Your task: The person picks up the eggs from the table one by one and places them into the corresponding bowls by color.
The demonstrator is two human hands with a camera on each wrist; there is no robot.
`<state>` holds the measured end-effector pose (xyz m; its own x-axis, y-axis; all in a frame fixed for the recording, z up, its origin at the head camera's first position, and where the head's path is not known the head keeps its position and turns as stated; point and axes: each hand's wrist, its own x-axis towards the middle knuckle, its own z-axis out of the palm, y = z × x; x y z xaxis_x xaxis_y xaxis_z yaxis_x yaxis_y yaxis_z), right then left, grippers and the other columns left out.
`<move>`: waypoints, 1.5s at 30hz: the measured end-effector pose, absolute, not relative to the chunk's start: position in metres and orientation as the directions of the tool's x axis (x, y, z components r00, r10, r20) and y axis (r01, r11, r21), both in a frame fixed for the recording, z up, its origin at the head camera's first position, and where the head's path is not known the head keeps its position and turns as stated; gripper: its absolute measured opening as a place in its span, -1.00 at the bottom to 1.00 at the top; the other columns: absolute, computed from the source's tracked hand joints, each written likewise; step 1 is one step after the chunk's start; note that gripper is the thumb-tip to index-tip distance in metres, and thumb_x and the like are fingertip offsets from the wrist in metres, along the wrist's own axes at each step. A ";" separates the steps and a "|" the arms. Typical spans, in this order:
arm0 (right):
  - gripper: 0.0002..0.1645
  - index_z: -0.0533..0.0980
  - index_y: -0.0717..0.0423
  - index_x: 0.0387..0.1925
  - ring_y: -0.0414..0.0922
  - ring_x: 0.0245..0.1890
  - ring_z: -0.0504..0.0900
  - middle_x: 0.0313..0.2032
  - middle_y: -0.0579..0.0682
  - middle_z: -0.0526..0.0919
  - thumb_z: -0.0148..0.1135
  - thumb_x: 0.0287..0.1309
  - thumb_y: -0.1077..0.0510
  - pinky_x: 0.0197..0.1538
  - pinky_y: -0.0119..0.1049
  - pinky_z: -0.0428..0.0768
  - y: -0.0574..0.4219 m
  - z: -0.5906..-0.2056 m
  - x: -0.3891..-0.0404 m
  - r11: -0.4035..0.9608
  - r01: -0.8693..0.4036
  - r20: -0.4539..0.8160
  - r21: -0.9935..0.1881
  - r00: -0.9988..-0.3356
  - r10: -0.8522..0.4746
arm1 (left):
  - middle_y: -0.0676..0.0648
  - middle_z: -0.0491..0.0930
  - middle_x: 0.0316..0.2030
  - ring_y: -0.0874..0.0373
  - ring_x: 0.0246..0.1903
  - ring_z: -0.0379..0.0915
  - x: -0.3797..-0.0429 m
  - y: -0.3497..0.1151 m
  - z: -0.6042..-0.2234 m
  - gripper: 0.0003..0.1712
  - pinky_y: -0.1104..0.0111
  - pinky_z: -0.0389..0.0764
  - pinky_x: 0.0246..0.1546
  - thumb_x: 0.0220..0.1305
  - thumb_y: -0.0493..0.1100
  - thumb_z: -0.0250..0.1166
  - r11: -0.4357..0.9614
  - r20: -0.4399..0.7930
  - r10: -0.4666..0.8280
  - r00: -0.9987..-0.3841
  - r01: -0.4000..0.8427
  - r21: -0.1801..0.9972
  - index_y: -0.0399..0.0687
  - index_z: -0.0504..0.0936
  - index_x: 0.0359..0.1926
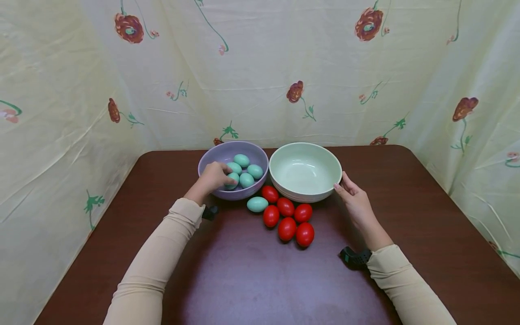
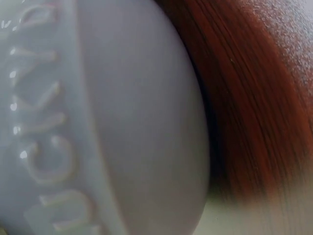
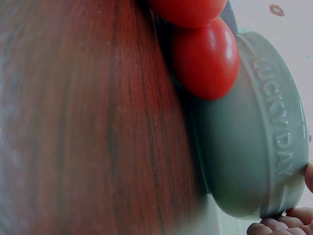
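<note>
My left hand (image 1: 214,177) reaches over the near left rim of the purple bowl (image 1: 206,159), its fingers and thumb around a mint-green egg (image 1: 232,185) inside. Several more mint-green eggs (image 1: 246,180) lie in that bowl. On the right, my right hand (image 1: 355,201) grips the side of the pale green bowl (image 1: 305,174), thumb near the rim. Its fingertips (image 3: 274,224) show against the bowl in the right wrist view. The left wrist view holds only the purple bowl's outer wall (image 2: 146,112) with raised letters; the left hand is out of sight there.
Several red eggs (image 1: 286,229) are clustered on the dark wooden table (image 1: 260,280) in front of the bowls. One mint-green egg (image 1: 257,204) lies at their left, near the purple bowl. A flowered curtain (image 1: 252,67) hangs behind the table and at its sides.
</note>
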<state>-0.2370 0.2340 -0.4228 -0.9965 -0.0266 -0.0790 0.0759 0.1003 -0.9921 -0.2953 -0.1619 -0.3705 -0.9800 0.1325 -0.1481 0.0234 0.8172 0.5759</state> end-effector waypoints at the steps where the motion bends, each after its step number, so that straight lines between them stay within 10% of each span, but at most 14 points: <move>1: -0.15 -0.12 -0.03 0.55 -0.09 0.56 -0.10 0.57 -0.07 -0.18 0.07 0.45 -0.01 0.50 -0.12 0.06 0.234 -0.423 -0.237 0.098 0.078 -0.081 -0.992 -0.996 -0.027 | -0.28 0.64 0.10 -0.13 0.18 0.48 -0.295 -0.161 -0.370 -0.44 0.09 0.51 0.23 0.14 -0.14 0.48 0.820 -0.147 0.132 -0.980 0.025 0.571 -0.33 0.62 0.13; 18: -0.16 -0.12 -0.04 0.55 -0.10 0.57 -0.12 0.57 -0.08 -0.19 0.07 0.45 -0.01 0.50 -0.12 0.05 0.235 -0.424 -0.237 0.100 0.073 -0.076 -0.992 -0.997 -0.032 | -0.29 0.64 0.09 -0.11 0.12 0.49 -0.293 -0.161 -0.369 -0.47 0.11 0.54 0.17 0.18 -0.12 0.44 0.794 -0.158 0.095 -0.983 -0.021 0.607 -0.34 0.63 0.10; 33: -0.17 -0.11 -0.01 0.55 -0.08 0.56 -0.07 0.57 -0.06 -0.15 0.06 0.46 0.00 0.49 -0.13 0.09 0.235 -0.424 -0.236 0.110 0.064 -0.067 -0.992 -0.997 -0.026 | -0.16 0.65 0.12 0.01 0.20 0.47 -0.266 -0.166 -0.365 -0.44 0.15 0.44 0.28 0.18 0.02 0.45 0.395 -0.027 -0.029 -0.999 -0.036 0.918 -0.17 0.64 0.14; 45: -0.16 -0.13 -0.05 0.55 -0.10 0.57 -0.10 0.57 -0.08 -0.18 0.05 0.46 -0.01 0.51 -0.11 0.05 0.235 -0.423 -0.236 0.107 0.077 -0.081 -0.991 -0.996 -0.032 | -0.15 0.69 0.07 0.10 0.12 0.61 -0.228 -0.150 -0.362 -0.46 0.57 0.55 0.03 0.12 -0.01 0.50 0.325 0.018 0.067 -0.998 0.039 0.945 -0.12 0.67 0.10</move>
